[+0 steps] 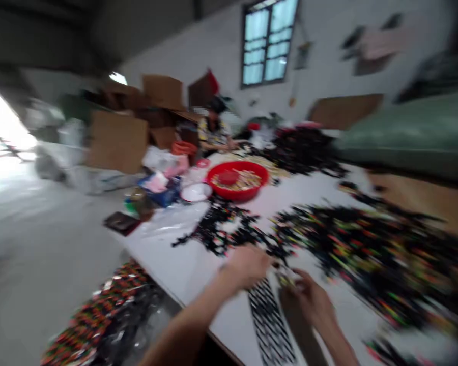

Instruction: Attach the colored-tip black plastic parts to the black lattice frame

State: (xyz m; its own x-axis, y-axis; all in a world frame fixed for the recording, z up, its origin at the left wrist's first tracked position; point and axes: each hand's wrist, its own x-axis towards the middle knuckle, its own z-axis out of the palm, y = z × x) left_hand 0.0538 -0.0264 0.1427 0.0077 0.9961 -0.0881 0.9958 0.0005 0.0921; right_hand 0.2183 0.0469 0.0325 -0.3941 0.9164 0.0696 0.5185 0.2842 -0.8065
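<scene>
The white counter (198, 264) has its near edge running just left of the left hand (248, 264), with bare surface between that hand and the edge. Motion blur smears everything — the small piece (284, 277) between both hands is hard to make out. The left hand curls over it, the right hand (313, 300) pinches it; beyond lies a heap of black, multicoloured small parts (366, 249).

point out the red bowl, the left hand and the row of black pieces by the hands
red bowl (217, 189), head view, front rim
left hand (248, 265), head view, back of the hand
row of black pieces (269, 323), head view, middle of the row on the table
</scene>
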